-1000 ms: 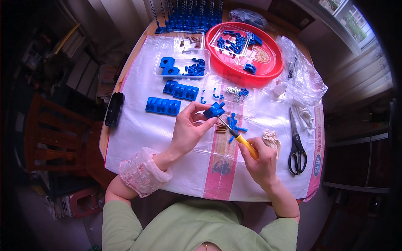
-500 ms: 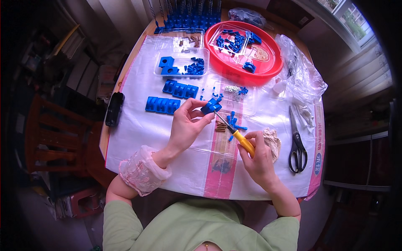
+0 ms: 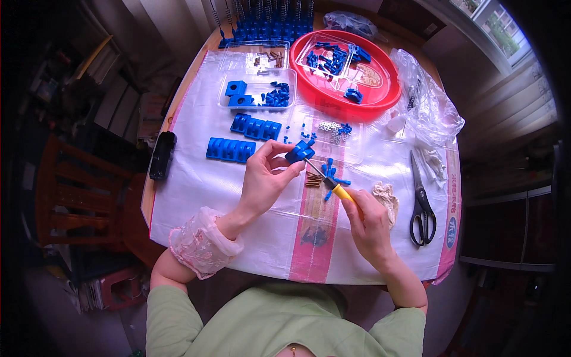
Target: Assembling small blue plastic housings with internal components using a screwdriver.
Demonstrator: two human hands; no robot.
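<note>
My left hand (image 3: 264, 181) pinches a small blue plastic block (image 3: 299, 153) with a stub poking up from it. Over the middle of the table, my right hand (image 3: 369, 226) is wrapped round the yellow handle of a screwdriver (image 3: 344, 194). The metal shaft slants up and left, its tip meeting the lower right side of the block; the exact contact point is too small to make out. Close by the shaft lie several brass pins (image 3: 313, 179) and a bunch of blue levers (image 3: 335, 175).
Rows of blue blocks (image 3: 231, 149) sit left, behind them a clear box (image 3: 221, 95) of blue parts. Farther back stands a red basin (image 3: 386, 98). White nuts (image 3: 333, 128) lie mid-table. A crumpled cloth (image 3: 388, 199) and black scissors (image 3: 422, 217) lie right, a black case (image 3: 162, 156) far left.
My right hand has turned and closed further over the screwdriver handle, covering more of the yellow. The left hand and the blue block stay nearly where they were.
</note>
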